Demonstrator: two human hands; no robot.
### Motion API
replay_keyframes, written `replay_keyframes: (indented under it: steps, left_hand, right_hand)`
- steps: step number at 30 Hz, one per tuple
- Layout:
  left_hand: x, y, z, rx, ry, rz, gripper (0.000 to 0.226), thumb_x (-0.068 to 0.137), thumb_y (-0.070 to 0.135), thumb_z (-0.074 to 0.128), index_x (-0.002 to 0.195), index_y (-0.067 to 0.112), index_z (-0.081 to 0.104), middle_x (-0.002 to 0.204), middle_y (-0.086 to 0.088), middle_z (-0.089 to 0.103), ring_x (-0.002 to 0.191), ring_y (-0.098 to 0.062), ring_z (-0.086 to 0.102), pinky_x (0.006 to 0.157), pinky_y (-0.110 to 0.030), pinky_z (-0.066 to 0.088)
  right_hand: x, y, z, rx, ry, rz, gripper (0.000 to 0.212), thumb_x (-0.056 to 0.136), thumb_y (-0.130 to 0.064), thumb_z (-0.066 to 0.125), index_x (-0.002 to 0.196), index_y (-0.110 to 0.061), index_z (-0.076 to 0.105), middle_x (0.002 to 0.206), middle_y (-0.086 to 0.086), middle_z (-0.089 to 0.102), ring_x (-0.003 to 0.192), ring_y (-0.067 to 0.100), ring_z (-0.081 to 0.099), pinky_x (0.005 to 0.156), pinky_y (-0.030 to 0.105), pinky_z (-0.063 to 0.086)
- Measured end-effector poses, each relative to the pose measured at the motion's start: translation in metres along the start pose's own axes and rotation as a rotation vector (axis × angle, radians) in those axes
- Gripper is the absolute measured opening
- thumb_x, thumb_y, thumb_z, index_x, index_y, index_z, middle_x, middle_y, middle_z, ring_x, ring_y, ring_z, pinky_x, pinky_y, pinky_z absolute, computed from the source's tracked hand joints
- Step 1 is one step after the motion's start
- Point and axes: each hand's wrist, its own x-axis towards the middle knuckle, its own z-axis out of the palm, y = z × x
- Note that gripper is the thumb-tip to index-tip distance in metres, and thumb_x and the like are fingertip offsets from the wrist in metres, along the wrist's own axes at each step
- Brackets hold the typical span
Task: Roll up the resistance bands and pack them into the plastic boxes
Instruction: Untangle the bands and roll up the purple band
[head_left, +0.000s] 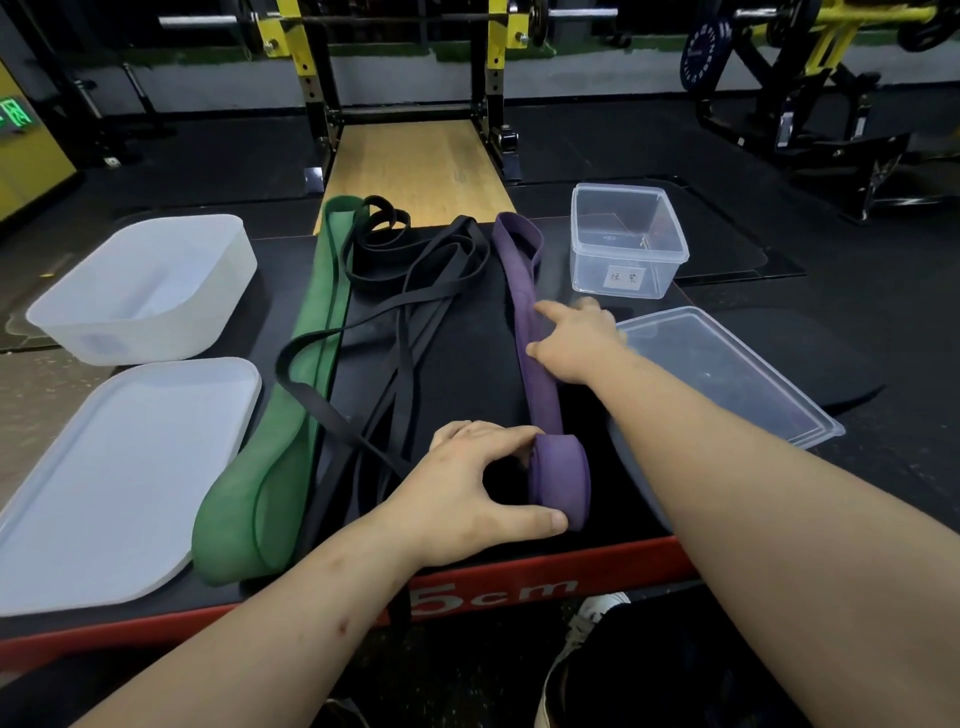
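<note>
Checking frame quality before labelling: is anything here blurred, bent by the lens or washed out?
Head view: the right hand is motion-blurred over the purple band; the left hand, gripping its rolled end, is sharp. The wide lens bows the edge of the platform. The gym is dim; the white box is brightest, not blown out.

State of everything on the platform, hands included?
Purple band: near end rolled, rest flat.
Green band: unrolled.
Black bands: unrolled, tangled.
Clear box: open, empty.
Clear lid: off.
White box: open, empty.
White lid: off.
Left hand: grips purple roll.
Right hand: rests on purple band.
</note>
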Motion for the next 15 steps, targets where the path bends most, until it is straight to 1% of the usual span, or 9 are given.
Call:
replay_keyframes:
  steps: [2, 3, 5, 6, 8, 10, 13, 15]
  left_hand:
    - [-0.001, 0.000, 0.000, -0.002, 0.012, 0.001, 0.072, 0.076, 0.044, 0.086, 0.140, 0.035, 0.054, 0.109, 0.035, 0.045, 0.107, 0.039, 0.020, 0.102, -0.005, 0.017]
    - [-0.001, 0.001, 0.000, -0.004, 0.013, 0.000, 0.073, 0.076, 0.045, 0.087, 0.141, 0.035, 0.054, 0.109, 0.035, 0.045, 0.107, 0.039, 0.020, 0.103, -0.007, 0.018]
    - [-0.001, 0.001, 0.000, -0.009, 0.014, 0.004, 0.072, 0.076, 0.044, 0.087, 0.140, 0.035, 0.055, 0.109, 0.035, 0.046, 0.107, 0.039, 0.021, 0.104, -0.008, 0.019]
    - [-0.002, 0.001, 0.000, -0.012, 0.018, 0.007, 0.071, 0.076, 0.044, 0.087, 0.139, 0.035, 0.055, 0.109, 0.034, 0.046, 0.107, 0.038, 0.021, 0.104, -0.008, 0.019]
    - [-0.002, 0.001, -0.001, -0.017, 0.019, 0.008, 0.071, 0.076, 0.046, 0.086, 0.139, 0.035, 0.055, 0.110, 0.034, 0.047, 0.107, 0.038, 0.021, 0.103, -0.006, 0.018]
    - [-0.002, 0.001, -0.001, -0.015, 0.016, 0.014, 0.070, 0.076, 0.046, 0.086, 0.139, 0.034, 0.056, 0.110, 0.033, 0.049, 0.108, 0.037, 0.022, 0.103, -0.006, 0.019]
    - [-0.002, 0.000, -0.001, -0.009, 0.019, 0.018, 0.069, 0.076, 0.046, 0.086, 0.138, 0.033, 0.057, 0.110, 0.033, 0.050, 0.108, 0.035, 0.024, 0.104, -0.007, 0.019]
    - [-0.002, 0.000, -0.001, -0.011, 0.014, 0.016, 0.068, 0.077, 0.046, 0.085, 0.138, 0.033, 0.057, 0.110, 0.033, 0.050, 0.109, 0.035, 0.023, 0.103, -0.006, 0.019]
  right_hand:
    - [-0.002, -0.004, 0.006, -0.152, -0.020, -0.082, 0.055, 0.100, -0.036, 0.048, 0.154, -0.035, 0.041, 0.168, 0.005, 0.019, 0.152, 0.032, 0.023, 0.123, 0.054, 0.021]
    - [-0.003, -0.006, 0.010, -0.180, -0.021, -0.122, 0.054, 0.100, -0.033, 0.044, 0.154, -0.030, 0.041, 0.169, 0.002, 0.020, 0.153, 0.029, 0.022, 0.124, 0.056, 0.017]
    - [-0.002, -0.006, 0.013, -0.173, -0.015, -0.147, 0.054, 0.100, -0.028, 0.040, 0.154, -0.022, 0.040, 0.167, -0.001, 0.026, 0.152, 0.026, 0.025, 0.124, 0.057, 0.014]
    - [-0.001, -0.005, 0.014, -0.164, -0.010, -0.156, 0.055, 0.099, -0.027, 0.040, 0.154, -0.021, 0.039, 0.168, -0.001, 0.026, 0.153, 0.025, 0.024, 0.124, 0.056, 0.015]
    - [0.000, -0.004, 0.016, -0.169, -0.022, -0.183, 0.060, 0.099, -0.028, 0.039, 0.157, -0.021, 0.033, 0.172, -0.003, 0.016, 0.157, 0.022, 0.014, 0.126, 0.054, 0.012]
    - [0.002, -0.003, 0.015, -0.162, -0.084, -0.168, 0.063, 0.100, -0.031, 0.034, 0.162, -0.026, 0.022, 0.173, -0.007, 0.009, 0.159, 0.020, 0.008, 0.127, 0.055, 0.007]
    - [0.007, -0.002, 0.008, -0.161, -0.127, -0.157, 0.064, 0.100, -0.034, 0.034, 0.163, -0.028, 0.021, 0.173, -0.007, 0.013, 0.158, 0.020, 0.015, 0.126, 0.054, 0.011]
    - [0.005, 0.000, 0.003, -0.169, -0.133, -0.191, 0.063, 0.102, -0.033, 0.038, 0.163, -0.024, 0.024, 0.172, -0.004, 0.015, 0.157, 0.021, 0.019, 0.126, 0.049, 0.019]
